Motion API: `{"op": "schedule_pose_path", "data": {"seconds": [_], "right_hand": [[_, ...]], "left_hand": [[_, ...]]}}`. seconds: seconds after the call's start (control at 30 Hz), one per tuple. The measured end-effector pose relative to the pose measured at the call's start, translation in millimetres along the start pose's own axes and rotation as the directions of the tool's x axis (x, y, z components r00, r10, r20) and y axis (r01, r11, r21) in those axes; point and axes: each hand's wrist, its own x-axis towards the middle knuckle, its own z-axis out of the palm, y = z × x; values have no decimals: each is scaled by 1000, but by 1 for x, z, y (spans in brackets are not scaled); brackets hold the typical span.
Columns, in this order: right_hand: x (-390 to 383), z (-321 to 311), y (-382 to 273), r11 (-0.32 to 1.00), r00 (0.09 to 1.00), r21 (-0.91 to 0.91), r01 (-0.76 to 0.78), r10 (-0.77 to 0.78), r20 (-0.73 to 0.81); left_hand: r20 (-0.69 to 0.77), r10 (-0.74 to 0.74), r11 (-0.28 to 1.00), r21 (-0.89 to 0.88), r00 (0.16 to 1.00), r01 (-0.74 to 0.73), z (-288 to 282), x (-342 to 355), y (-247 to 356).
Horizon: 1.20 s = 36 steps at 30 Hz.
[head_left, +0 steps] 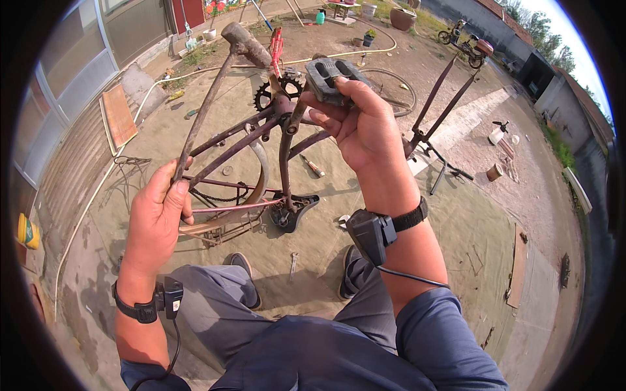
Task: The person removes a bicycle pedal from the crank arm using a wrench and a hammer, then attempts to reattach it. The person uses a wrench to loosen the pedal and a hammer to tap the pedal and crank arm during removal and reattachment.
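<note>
1. the left grip (156, 202) is wrapped around the lower end of the handle of a hammer (246, 44), whose heavy head is up, beyond the hand, toward the chainring (262, 96).
2. the right grip (362, 117) pinches a black pedal (329, 75), thumb on its upper face and fingers curled beneath; the pedal is just beside the crank arm (297, 117) of an upturned bicycle frame (285, 163), right of the hammer head.
3. a swing could probably catch the right fingers, because they sit so close to the pedal and crank; a hold low on the long handle would make the aim harder.
4. the frame seems to lean on its saddle (285, 218) upon the mat (417, 215), so a sideways blow or pull might tip or twist it.
5. a foot might slide on the loose wrench (293, 264) lying between the shoes.
6. the fingers hide how the pedal meets the crank, so i cannot tell whether it is threaded on or free.
7. the gap between hammer head and frame is hard to judge from this one view, and a red object (277, 49) behind is unclear.
</note>
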Motion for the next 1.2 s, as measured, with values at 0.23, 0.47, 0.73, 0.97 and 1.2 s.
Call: {"op": "schedule_pose_path", "data": {"seconds": [0.23, 0.47, 0.73, 0.97, 1.2], "right_hand": [[-2, 6, 3, 1000, 1000, 8, 22, -21, -12], [-1, 4, 5, 1000, 1000, -5, 23, -23, -8], [-4, 6, 3, 1000, 1000, 4, 23, -23, -5], [-3, 8, 4, 999, 1000, 20, 26, -26, -12], [-3, 7, 5, 1000, 1000, 14, 16, -16, -15]], "left_hand": [[74, 131, 935, 321, 989, -148, -10, 81, 66], [273, 316, 640, 645, 909, -416, -15, 116, 102], [338, 159, 600, 713, 927, -363, -13, 116, 117], [-2, 296, 780, 577, 955, -241, -8, 122, 144], [269, 441, 547, 675, 856, -494, -19, 136, 131]]}}
